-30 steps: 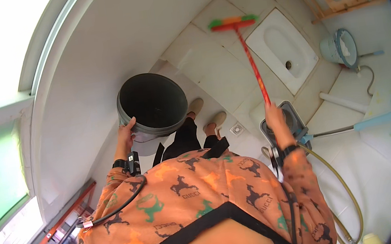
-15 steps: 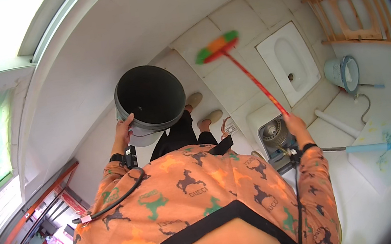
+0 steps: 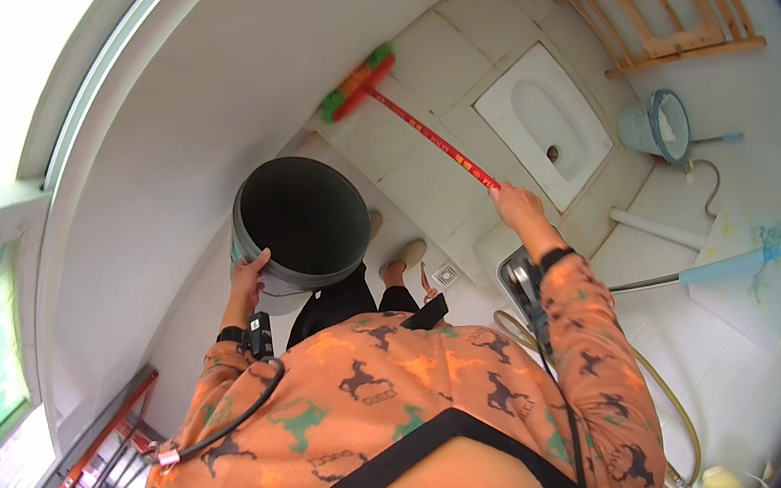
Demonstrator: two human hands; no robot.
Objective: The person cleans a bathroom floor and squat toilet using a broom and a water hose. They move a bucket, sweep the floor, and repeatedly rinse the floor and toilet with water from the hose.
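Note:
A large grey bucket point(image 3: 304, 218) hangs tilted at my left side, its dark mouth turned up toward me. My left hand point(image 3: 252, 277) is closed on its near left rim, thumb over the edge. In my right hand point(image 3: 520, 209) is the red handle of a broom point(image 3: 436, 141), gripped with the fingers wrapped round. The broom's green and orange bristle head lies at the far end, by the edge of the tiled floor next to the white wall. To the right of the handle, a white squat toilet point(image 3: 505, 116) is set into the tiles.
A folded wooden chair point(image 3: 663, 6) leans at the far right. Below it stands a light blue pail point(image 3: 641, 128). A white pipe point(image 3: 656, 229) and a yellowish hose point(image 3: 680, 413) lie right of me. Near my feet is a floor drain point(image 3: 444, 276); a machine drum point(image 3: 522, 280) sits under my right arm.
The broom head has swung left to the wall side, and my right hand has moved left and away from me with it. My left hand keeps its grip on the bucket.

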